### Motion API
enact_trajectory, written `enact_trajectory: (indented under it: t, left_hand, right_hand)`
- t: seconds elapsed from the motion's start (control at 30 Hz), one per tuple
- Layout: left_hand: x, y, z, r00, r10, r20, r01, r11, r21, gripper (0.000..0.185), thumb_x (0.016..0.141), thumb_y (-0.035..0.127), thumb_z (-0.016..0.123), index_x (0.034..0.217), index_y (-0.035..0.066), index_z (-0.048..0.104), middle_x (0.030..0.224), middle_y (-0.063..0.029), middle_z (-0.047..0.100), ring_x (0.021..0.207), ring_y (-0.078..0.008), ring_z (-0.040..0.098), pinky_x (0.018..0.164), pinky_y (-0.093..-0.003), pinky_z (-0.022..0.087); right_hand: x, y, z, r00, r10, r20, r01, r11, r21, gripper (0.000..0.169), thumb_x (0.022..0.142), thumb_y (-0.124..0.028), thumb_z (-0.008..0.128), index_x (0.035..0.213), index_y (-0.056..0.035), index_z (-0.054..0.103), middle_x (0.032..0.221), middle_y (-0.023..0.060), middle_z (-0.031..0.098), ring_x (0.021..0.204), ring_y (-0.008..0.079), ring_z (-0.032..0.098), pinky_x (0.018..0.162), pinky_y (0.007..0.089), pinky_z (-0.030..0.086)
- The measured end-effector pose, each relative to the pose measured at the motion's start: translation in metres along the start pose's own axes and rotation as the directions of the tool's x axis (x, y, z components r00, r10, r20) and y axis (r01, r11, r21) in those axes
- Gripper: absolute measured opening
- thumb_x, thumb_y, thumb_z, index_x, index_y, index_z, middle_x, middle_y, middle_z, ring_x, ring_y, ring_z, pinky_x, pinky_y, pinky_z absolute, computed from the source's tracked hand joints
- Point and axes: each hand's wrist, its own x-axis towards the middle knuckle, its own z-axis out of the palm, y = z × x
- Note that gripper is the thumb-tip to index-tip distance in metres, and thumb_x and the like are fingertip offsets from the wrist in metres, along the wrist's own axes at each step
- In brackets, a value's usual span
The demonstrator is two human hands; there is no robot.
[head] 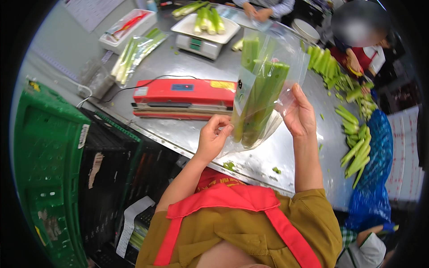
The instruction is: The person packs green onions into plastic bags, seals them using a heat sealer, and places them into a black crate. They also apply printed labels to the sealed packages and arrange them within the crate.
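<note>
A clear plastic bag (268, 97) with thick green stalks (264, 90), which look like celtuce or celery, hangs upright between my hands above the steel table. My left hand (216, 135) pinches the bag's lower left edge between thumb and fingers. At the bag's right side, my right hand (300, 110) holds the plastic, its thumb raised. Partly behind the bag lies a red bag sealer (184, 97) with a black cord. Farther back, a white digital scale (204, 37) bears several pale-ended stalks (209, 21). A filled bag of stalks (135, 55) rests left of the scale.
Cut stalks (357, 144) line the right side of the steel table (325, 134), beside a blue plastic bag (375, 160). A white box (129, 30) stands at the back left, a green crate (50, 160) at the left. Co-workers stand at the far side and lower right.
</note>
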Motion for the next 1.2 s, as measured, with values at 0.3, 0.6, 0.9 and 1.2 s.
enact_trajectory:
  t: [0.3, 0.6, 0.9, 1.2]
  left_hand:
    - [0.068, -0.075, 0.056, 0.678, -0.457, 0.576, 0.442, 0.879, 0.179, 0.009, 0.086, 0.017, 0.061, 0.086, 0.011, 0.053, 0.067, 0.0068, 0.048, 0.056, -0.0017, 0.039, 0.049, -0.0184, 0.03]
    - [0.034, -0.082, 0.076, 0.946, -0.006, 0.324, -0.239, 0.661, 0.711, 0.034, 0.084, 0.012, 0.056, 0.118, 0.008, 0.054, 0.116, -0.016, 0.058, 0.11, -0.0326, 0.053, 0.093, -0.0391, 0.041]
    - [-0.034, -0.093, 0.06, 0.994, 0.081, -0.074, -0.023, 0.814, 0.581, 0.049, 0.082, 0.005, 0.057, 0.128, 0.003, 0.043, 0.129, -0.0185, 0.045, 0.119, -0.0335, 0.045, 0.1, -0.0381, 0.036]
    - [-0.053, -0.111, 0.055, 0.947, -0.262, -0.188, 0.294, 0.94, 0.174, 0.059, 0.087, 0.011, 0.06, 0.138, 0.008, 0.032, 0.118, -0.0135, 0.047, 0.094, -0.0155, 0.056, 0.075, -0.0268, 0.047]
  right_hand:
    - [-0.089, -0.008, -0.153, 0.866, -0.144, -0.479, 0.012, 0.963, -0.268, 0.017, 0.083, -0.016, 0.067, 0.094, -0.0138, 0.054, 0.1, 0.0029, 0.063, 0.09, 0.0178, 0.061, 0.074, 0.0398, 0.053]
    - [-0.132, 0.024, -0.277, 0.724, -0.302, -0.62, -0.41, 0.534, -0.739, 0.039, 0.085, -0.032, 0.064, 0.109, -0.0012, 0.058, 0.067, 0.007, 0.06, 0.061, 0.014, 0.059, 0.061, 0.0286, 0.05]
    - [-0.005, 0.059, -0.163, 0.887, -0.36, 0.29, 0.299, -0.031, -0.954, 0.025, 0.085, -0.017, 0.061, 0.107, -0.005, 0.061, 0.112, 0.0148, 0.057, 0.107, 0.0312, 0.053, 0.092, 0.0404, 0.041]
    - [-0.017, 0.115, -0.182, 0.965, -0.133, 0.226, 0.166, -0.358, -0.919, 0.047, 0.09, -0.033, 0.053, 0.131, -0.0108, 0.046, 0.134, 0.0178, 0.043, 0.132, 0.0364, 0.03, 0.109, 0.052, 0.018]
